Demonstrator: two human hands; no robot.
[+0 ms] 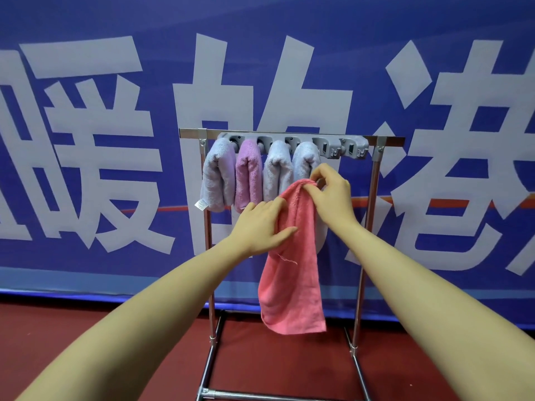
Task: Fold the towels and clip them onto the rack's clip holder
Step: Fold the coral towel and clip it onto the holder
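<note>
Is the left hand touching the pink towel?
Touching. The head view shows the left hand lying against the pink towel, thumb across its fold.

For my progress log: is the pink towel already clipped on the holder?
Not clipped. The pink towel hangs from the right hand, below the clip holder.

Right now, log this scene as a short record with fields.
setting: metal rack before a blue banner, red floor
clip holder: grey bar under the top rail
clipped towels: four, folded; pale lilac towel, purple towel, two more pale ones
free clips: the right-end ones
pink towel: hanging unclipped
right hand: pinches its top edge
left hand: fingers straight on its side
</note>
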